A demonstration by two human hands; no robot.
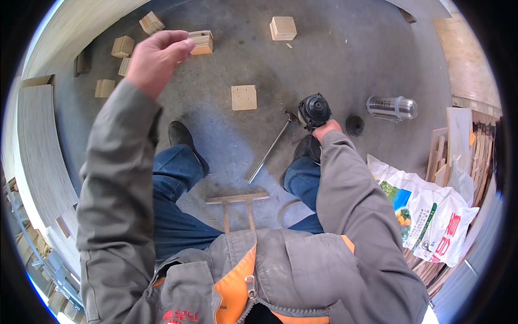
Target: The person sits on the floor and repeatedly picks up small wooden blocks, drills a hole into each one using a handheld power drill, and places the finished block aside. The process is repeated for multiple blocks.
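My right hand is wrapped round the grip of a black nail gun, whose round cap faces up. My left hand is raised at the upper left, thumb and fingers drawn together; whatever they may pinch is hidden. Just beyond its fingertips, in the picture, sits a stacked plywood block. On the floor between my feet and the blocks lies a square plywood piece with small dark marks. A hammer with a long metal handle lies beside the nail gun. To the gun's right is a dark nail coil.
More plywood blocks stand at the far left, and another block at the far middle. A steel flask lies to the right. Nearer are a white printed sack and wood strips. Plywood sheets line the left.
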